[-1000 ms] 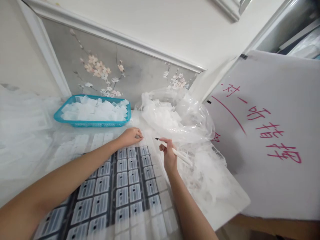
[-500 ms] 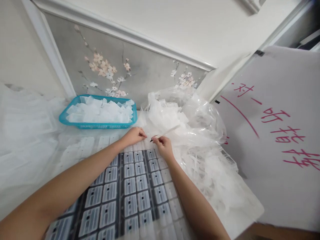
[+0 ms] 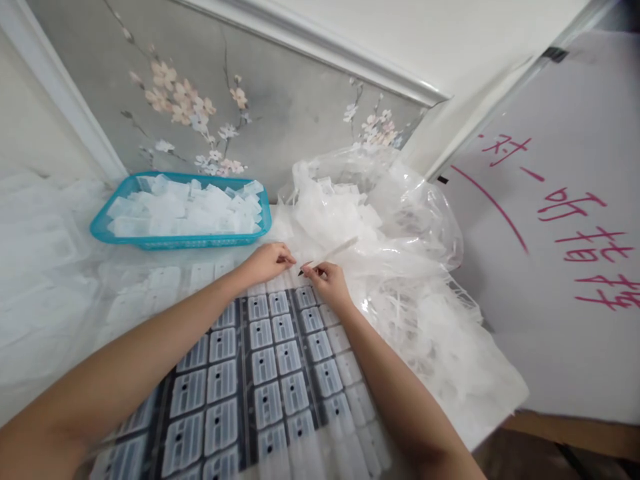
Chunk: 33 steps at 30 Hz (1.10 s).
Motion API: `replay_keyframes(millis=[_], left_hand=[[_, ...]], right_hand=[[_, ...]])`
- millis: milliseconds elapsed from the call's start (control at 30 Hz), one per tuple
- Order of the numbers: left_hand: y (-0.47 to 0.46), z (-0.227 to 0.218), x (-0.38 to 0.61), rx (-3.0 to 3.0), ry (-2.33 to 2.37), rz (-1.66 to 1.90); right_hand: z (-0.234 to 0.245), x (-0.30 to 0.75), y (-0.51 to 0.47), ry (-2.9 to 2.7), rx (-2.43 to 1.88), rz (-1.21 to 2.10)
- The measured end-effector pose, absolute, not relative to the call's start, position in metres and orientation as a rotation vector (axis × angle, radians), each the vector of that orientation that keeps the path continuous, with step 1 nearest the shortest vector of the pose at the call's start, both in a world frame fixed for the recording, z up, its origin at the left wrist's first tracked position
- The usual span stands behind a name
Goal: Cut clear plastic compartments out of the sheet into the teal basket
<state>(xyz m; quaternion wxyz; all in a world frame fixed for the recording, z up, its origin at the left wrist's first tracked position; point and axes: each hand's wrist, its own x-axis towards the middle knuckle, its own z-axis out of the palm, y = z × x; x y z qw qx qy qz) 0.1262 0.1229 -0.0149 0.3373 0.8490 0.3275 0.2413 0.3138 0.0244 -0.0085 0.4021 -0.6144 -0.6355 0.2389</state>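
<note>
One pen-like tool (image 3: 343,249) is gripped by right fingers (image 3: 313,272); whether left fingers (image 3: 285,253) grasp is unclear.

The basket (image 3: 200,242) is turquoise, its heaped pieces (image 3: 180,210) frosty white; the rectangular pieces (image 3: 225,383) in rows are translucent, striped pale and grey, marked with black dots, against dark bands (image 3: 163,400); the pen (image 3: 343,250) is white, dark-tipped; the grey wall panel (image 3: 295,107) carries pink, peach and white blossoms (image 3: 183,100); the whiteboard (image 3: 550,353) bears magenta-red strokes (image 3: 575,210)
</note>
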Motion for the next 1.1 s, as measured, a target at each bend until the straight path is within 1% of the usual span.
replay_keyframes(millis=[133,300,467,533,700,833,1100], left_hand=[[0.122,-0.012,0.124,2.221,0.776,0.603],[0.114,-0.005,0.123,2.313,0.701,0.544],[0.11,-0.003,0.125,2.349,0.749,0.52],[0.11,-0.003,0.126,2.314,0.751,0.522],[0.109,-0.001,0.128,2.197,0.772,0.544],[0.105,-0.002,0.131,2.258,0.828,0.497],[0.106,-0.007,0.129,2.331,0.76,0.499]], right_hand=[[-0.006,0.312,0.021,-1.793,-1.544,0.46],[0.003,0.312,0.015,-2.086,-1.409,0.342],[0.006,0.312,0.013,-2.181,-1.526,0.208],[0.005,0.312,0.012,-2.166,-1.507,0.187],[0.002,0.313,0.01,-2.051,-1.305,0.181],[0.003,0.313,0.01,-1.801,-1.294,0.126],[-0.005,0.323,0.014,-1.565,-1.319,0.296]])
